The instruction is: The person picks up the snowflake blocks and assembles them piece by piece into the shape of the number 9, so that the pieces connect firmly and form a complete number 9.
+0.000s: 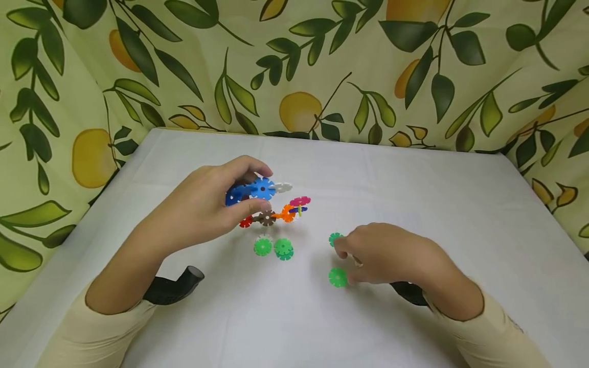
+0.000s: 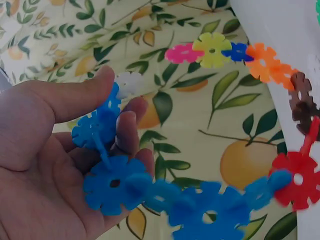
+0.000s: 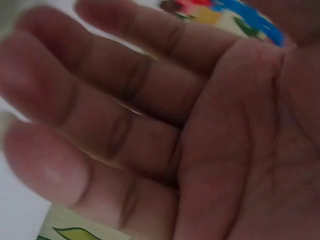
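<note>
Here, the left hand (image 1: 202, 202) has its thumb and fingers bent around the chain (image 1: 262, 188), pinching it at its blue discs. The chain is over the tabletop (image 1: 391, 189), left of the middle. In the left wrist view it runs in a curve: a white disc (image 2: 129, 84) beside the thumb, several blue ones, then red (image 2: 298, 180), brown (image 2: 302, 102), orange (image 2: 265, 62), dark blue (image 2: 238, 51), yellow (image 2: 212, 50) and pink (image 2: 184, 53).

The right hand (image 1: 388, 253) reaches low, its fingers loosely bent and apart, with nothing held in the palm. A darker green disc (image 1: 335, 238) lies partly behind its forefinger and a light green disc (image 1: 338, 277) beside its thumb; whether either is touched, I cannot tell.

Nearer the chain lie another light green disc (image 1: 263, 247) and, just right of it, an overlapping green pair (image 1: 283, 246). Behind the tabletop hangs a cloth (image 1: 301, 112) printed with leaves and orange fruit. Both sleeves (image 1: 101, 327) are cream.
</note>
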Available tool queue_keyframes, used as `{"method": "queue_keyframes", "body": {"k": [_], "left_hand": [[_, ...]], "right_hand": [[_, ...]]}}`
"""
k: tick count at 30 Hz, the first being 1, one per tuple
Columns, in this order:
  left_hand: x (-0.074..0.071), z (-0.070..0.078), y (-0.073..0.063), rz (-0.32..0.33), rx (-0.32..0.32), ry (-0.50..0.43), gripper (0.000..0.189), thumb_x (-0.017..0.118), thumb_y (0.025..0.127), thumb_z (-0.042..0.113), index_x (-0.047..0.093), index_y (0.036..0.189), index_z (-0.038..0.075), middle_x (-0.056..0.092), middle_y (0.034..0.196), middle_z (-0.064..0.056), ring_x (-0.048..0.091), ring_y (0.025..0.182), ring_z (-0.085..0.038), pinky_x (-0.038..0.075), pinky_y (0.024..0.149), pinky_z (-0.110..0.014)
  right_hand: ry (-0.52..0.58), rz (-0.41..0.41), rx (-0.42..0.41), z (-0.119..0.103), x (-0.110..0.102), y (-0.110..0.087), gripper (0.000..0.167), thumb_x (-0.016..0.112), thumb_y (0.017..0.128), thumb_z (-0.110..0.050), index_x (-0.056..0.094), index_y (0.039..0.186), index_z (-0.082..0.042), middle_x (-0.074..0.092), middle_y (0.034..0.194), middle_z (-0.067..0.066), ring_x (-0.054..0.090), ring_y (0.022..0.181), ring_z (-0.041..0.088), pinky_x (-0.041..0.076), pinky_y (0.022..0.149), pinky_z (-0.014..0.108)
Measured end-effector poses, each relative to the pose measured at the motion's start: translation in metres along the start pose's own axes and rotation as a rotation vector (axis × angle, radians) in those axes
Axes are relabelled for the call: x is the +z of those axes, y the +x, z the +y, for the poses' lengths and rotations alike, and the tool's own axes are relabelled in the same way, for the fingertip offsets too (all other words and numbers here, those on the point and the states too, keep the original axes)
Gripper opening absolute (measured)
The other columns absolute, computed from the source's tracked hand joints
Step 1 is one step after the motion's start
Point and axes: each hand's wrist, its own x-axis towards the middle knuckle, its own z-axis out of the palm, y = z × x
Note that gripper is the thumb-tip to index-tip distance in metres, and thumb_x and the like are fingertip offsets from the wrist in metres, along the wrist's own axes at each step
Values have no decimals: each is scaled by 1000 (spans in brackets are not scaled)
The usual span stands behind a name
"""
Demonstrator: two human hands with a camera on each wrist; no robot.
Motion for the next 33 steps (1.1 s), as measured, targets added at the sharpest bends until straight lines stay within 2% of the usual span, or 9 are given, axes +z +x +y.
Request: {"method": "queue_keyframes", "body": {"k": [2, 5, 9, 14, 18, 23, 26, 28, 33], "left_hand": [[-1, -1, 0, 2, 2, 1, 42, 75, 93, 22, 60, 131, 13, 69, 99, 1, 63, 83, -14, 51, 74, -36], [0, -1, 0, 9, 14, -2, 39, 71, 95, 22, 61, 131, 14, 68, 104, 1, 61, 83, -14, 52, 74, -36], [1, -2, 0, 36, 39, 18, 32, 72, 93, 24, 67, 123, 15, 67, 116, 2, 61, 94, -16, 53, 80, -37], [3, -2, 1, 71, 58, 58, 30, 75, 91, 28, 70, 118, 17, 67, 114, 2, 60, 97, -18, 55, 78, -38], [6, -3, 0, 75, 81, 53, 27, 74, 92, 29, 70, 116, 18, 64, 112, 2, 60, 95, -18, 57, 75, -38], [10, -2, 0, 44, 92, 32, 26, 69, 95, 25, 66, 118, 13, 63, 114, 2, 61, 95, -16, 58, 77, -36], [12, -1, 1, 25, 94, 20, 24, 67, 96, 22, 63, 117, 11, 64, 111, 2, 61, 91, -14, 57, 77, -33], [15, -1, 2, 27, 109, 8, 22, 66, 96, 18, 62, 116, 10, 64, 107, 2, 61, 89, -13, 56, 75, -31], [22, 3, 2, 74, 216, -42, 19, 69, 92, 13, 62, 109, 9, 63, 104, 3, 59, 88, -9, 55, 75, -26]], "right_hand": [[-47, -39, 64, 4, 7, 6, 29, 88, 76, -22, 63, 89, -17, 54, 72, -10, 49, 66, 10, 44, 60, 29], [-142, -20, 148, 8, 15, 12, 35, 90, 69, -21, 57, 79, -16, 52, 67, -9, 47, 61, 12, 41, 53, 29], [-201, -81, 266, 13, 19, 18, 33, 88, 65, -17, 56, 71, -14, 53, 63, -5, 45, 58, 15, 41, 50, 30], [-132, -124, 262, 22, 18, 23, 34, 90, 68, -12, 56, 71, -14, 55, 65, -4, 49, 61, 15, 44, 54, 30], [-47, -115, 210, 30, 17, 24, 33, 90, 71, -12, 56, 72, -14, 55, 67, -5, 51, 63, 13, 45, 58, 29], [162, -61, 94, 43, 4, 23, 29, 83, 83, -19, 56, 73, -15, 52, 66, -5, 49, 62, 11, 41, 58, 28], [345, 24, -5, 53, -7, 21, 25, 78, 89, -18, 56, 78, -14, 52, 65, -3, 50, 61, 13, 43, 56, 29], [494, 114, -98, 58, -12, 19, 21, 73, 92, -12, 55, 82, -10, 54, 66, 1, 52, 60, 17, 46, 56, 30], [853, 325, -376, 51, -15, 17, 7, 61, 97, 2, 57, 92, 0, 59, 75, 15, 58, 66, 28, 53, 62, 34]]}}
